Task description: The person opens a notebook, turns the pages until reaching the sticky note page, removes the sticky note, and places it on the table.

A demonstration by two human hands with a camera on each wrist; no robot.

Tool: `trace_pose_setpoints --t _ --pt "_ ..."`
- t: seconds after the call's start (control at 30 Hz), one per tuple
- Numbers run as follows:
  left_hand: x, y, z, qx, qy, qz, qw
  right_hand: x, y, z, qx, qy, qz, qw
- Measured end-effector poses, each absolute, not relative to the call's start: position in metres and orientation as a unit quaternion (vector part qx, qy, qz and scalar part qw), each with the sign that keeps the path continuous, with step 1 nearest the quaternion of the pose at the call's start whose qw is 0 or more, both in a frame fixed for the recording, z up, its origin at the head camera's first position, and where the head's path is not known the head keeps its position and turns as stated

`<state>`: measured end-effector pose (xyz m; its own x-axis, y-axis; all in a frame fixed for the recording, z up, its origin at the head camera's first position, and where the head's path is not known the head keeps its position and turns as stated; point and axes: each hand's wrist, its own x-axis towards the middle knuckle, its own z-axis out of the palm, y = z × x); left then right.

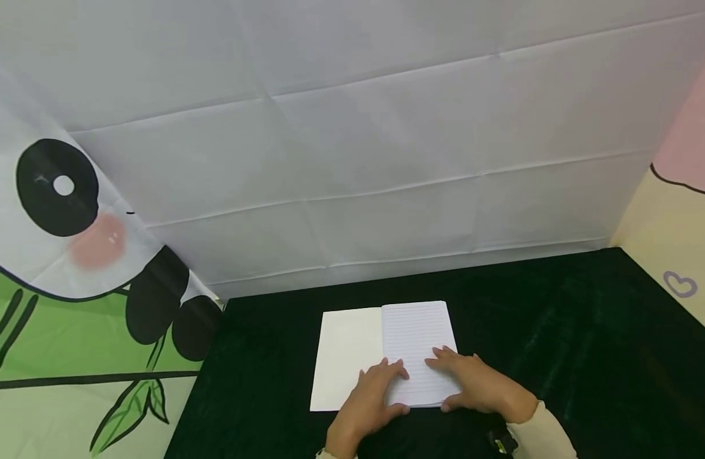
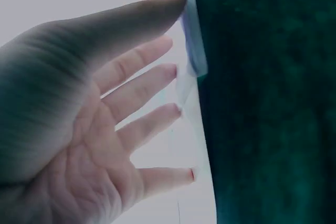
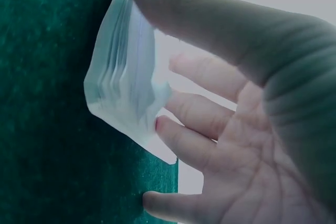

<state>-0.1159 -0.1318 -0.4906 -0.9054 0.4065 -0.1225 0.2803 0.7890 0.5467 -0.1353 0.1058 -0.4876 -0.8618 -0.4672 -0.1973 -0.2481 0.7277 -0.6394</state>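
An open notebook (image 1: 349, 357) lies flat, a blank white side on its left and a lined page (image 1: 418, 325) on its right. My left hand (image 1: 371, 398) rests over the near part by the middle fold, fingers spread, thumb at the near edge. In the left wrist view that thumb touches the end of the page block (image 2: 195, 40). My right hand (image 1: 473, 382) lies over the lined page's near right corner, fingers reaching onto the paper. The right wrist view shows its thumb against the stacked page edges (image 3: 118, 72), which fan slightly apart at the corner.
Dark green cloth (image 1: 559, 357) covers the table under the notebook. A white fabric wall (image 1: 387, 159) stands behind it. Printed cartoon panels rise on the left (image 1: 88, 268) and right (image 1: 674, 255). Below the right wrist sits a small dark object (image 1: 500, 441).
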Motion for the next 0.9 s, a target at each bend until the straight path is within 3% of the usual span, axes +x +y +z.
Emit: trace_pose_setpoints --t 0.67,0.9 --pt "-0.12 -0.123 -0.495 0.163 0.94 0.281 0.101 -0.135 0.113 -0.485 -0.204 0.895 -0.349 0.189" --pt "-0.117 -0.12 -0.494 0.166 0.942 0.276 0.092 -0.135 0.116 -0.487 -0.214 0.888 -0.375 0.161"
